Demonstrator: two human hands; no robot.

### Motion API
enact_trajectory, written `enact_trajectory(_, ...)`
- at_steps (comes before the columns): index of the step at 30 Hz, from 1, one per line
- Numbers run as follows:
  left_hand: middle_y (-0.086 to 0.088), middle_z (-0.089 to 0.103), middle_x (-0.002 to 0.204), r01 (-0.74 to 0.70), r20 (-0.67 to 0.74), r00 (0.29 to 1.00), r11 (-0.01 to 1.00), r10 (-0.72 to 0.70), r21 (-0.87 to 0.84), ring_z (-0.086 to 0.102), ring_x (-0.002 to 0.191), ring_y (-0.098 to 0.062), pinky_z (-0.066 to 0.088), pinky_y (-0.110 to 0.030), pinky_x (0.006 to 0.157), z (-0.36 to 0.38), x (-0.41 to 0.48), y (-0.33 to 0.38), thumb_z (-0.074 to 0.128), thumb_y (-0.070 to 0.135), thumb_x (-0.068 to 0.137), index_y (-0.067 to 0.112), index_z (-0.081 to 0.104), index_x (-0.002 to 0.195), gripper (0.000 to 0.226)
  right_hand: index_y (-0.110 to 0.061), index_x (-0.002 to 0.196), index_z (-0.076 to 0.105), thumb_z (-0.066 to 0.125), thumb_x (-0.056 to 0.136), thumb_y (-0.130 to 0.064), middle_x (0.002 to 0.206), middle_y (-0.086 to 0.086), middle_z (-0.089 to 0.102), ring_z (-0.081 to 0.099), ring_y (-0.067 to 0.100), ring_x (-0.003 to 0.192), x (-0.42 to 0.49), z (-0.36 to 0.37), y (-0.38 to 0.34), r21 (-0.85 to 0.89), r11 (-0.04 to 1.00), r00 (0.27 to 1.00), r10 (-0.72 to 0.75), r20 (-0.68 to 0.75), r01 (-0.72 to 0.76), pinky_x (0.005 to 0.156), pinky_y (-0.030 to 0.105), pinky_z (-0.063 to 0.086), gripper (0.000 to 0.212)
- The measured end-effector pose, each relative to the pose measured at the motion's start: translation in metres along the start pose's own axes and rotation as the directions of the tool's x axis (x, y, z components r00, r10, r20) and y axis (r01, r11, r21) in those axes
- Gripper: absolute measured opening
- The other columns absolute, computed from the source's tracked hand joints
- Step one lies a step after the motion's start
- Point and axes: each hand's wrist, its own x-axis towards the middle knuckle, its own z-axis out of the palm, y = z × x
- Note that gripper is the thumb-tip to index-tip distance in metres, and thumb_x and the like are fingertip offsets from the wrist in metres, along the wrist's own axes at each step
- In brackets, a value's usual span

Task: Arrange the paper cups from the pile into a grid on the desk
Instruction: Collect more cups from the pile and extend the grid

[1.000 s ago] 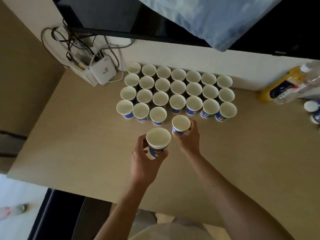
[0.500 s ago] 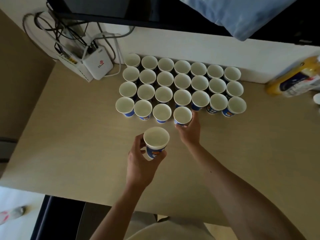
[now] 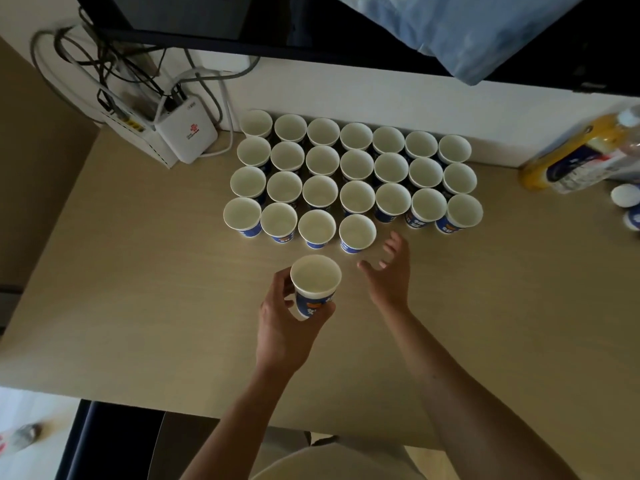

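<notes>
Several blue-and-white paper cups (image 3: pixel 356 168) stand upright in neat rows against the wall on the beige desk (image 3: pixel 138 289). The nearest row holds a few cups at its left; its last cup (image 3: pixel 357 233) stands just left of my right hand (image 3: pixel 389 271). That hand hovers over the desk with its fingers spread, holding nothing. My left hand (image 3: pixel 287 320) grips a short stack of cups (image 3: pixel 315 284) from below and the side, in front of the grid.
A white router (image 3: pixel 187 135) with tangled cables sits at the back left corner. An orange bottle (image 3: pixel 581 150) and a clear bottle lie at the far right, with a white-capped one (image 3: pixel 627 202) nearer. A dark screen hangs above the wall.
My right hand set its cup down at the end of the nearest row, let go and drew back to the right. My left hand kept the stack in about the same place.
</notes>
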Motion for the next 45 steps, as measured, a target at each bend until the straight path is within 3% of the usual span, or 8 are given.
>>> enact_trajectory(3,0.027,0.066,0.107,-0.01,0.019,1.0,1.0,0.01,-0.01,0.063,0.1,0.0,0.051,-0.015,0.081,0.013,0.003,0.007,0.09,0.015,0.068,0.026,0.059,0.116,0.058,-0.017,0.134,0.051,0.079,0.077,-0.001,0.125,0.007,0.061,0.062,0.019,0.114,-0.018,-0.027,-0.013,0.173,0.983,0.997,0.067,-0.038,-0.059,0.087,0.031,0.054,0.065)
enact_trajectory(6,0.024,0.066,0.108,-0.012,0.07,0.997,1.0,0.013,-0.008,0.063,0.1,0.001,0.052,-0.018,0.082,0.031,0.006,0.013,0.09,0.018,0.067,0.025,0.058,0.118,0.06,-0.015,0.12,0.063,0.077,0.074,-0.013,0.111,0.007,0.073,0.068,0.017,0.105,-0.035,-0.052,-0.032,0.358,0.922,0.981,0.092,0.17,-0.148,0.089,0.032,0.052,0.049)
enact_trajectory(9,0.016,0.067,0.109,-0.027,0.122,0.992,1.0,0.028,-0.005,0.063,0.099,0.0,0.052,-0.018,0.08,0.05,0.01,0.019,0.091,0.022,0.067,0.022,0.057,0.12,0.063,-0.017,0.123,0.063,0.071,0.07,-0.026,0.118,0.006,0.072,0.065,0.024,0.116,-0.044,-0.068,-0.041,0.411,0.886,0.937,0.067,0.344,-0.214,0.098,0.041,0.052,0.055)
enact_trajectory(13,0.012,0.068,0.11,-0.104,0.182,0.978,0.995,0.104,-0.012,0.062,0.099,0.004,0.047,-0.008,0.076,0.069,0.016,0.03,0.092,0.024,0.066,0.017,0.057,0.121,0.065,-0.014,0.131,0.059,0.08,0.068,-0.031,0.127,0.008,0.068,0.062,0.027,0.122,-0.042,-0.081,-0.048,0.372,0.912,0.914,0.005,0.405,-0.17,0.099,0.044,0.052,0.069)
enact_trajectory(19,0.006,0.066,0.117,-0.194,0.26,0.95,0.98,0.173,0.055,0.063,0.103,-0.006,0.05,-0.016,0.083,0.082,0.024,0.028,0.091,0.023,0.065,0.017,0.054,0.127,0.072,-0.015,0.122,0.062,0.084,0.063,-0.029,0.113,0.003,0.073,0.068,0.016,0.107,-0.035,-0.09,-0.057,0.322,0.941,0.943,-0.012,0.333,-0.102,0.089,0.032,0.056,0.065)
enact_trajectory(26,0.01,0.06,0.124,-0.063,0.243,0.969,0.99,0.03,0.127,0.058,0.112,-0.011,0.05,-0.033,0.093,0.07,0.018,0.005,0.09,0.029,0.068,0.024,0.049,0.133,0.078,-0.014,0.119,0.059,0.088,0.071,-0.006,0.113,0.001,0.067,0.067,0.012,0.102,-0.004,-0.07,-0.032,0.25,0.967,0.998,0.057,0.001,-0.055,0.078,0.026,0.058,0.057)
enact_trajectory(37,0.017,0.06,0.124,0.011,0.194,0.98,0.992,-0.035,0.127,0.059,0.11,-0.004,0.045,-0.016,0.084,0.044,0.014,-0.015,0.089,0.028,0.07,0.028,0.052,0.125,0.066,-0.022,0.121,0.056,0.082,0.074,-0.007,0.11,-0.009,0.067,0.064,-0.002,0.098,0.021,-0.029,-0.007,0.135,0.989,0.996,0.068,-0.056,-0.06,0.082,0.024,0.058,0.056)
enact_trajectory(45,0.017,0.06,0.124,0.028,0.197,0.979,0.992,-0.052,0.123,0.059,0.11,-0.003,0.049,-0.027,0.087,0.04,0.019,-0.015,0.087,0.031,0.072,0.029,0.052,0.124,0.063,-0.021,0.122,0.057,0.082,0.075,-0.008,0.114,-0.007,0.066,0.063,0.006,0.107,0.03,-0.019,-0.002,0.136,0.989,0.996,0.064,-0.06,-0.055,0.09,0.033,0.059,0.055)
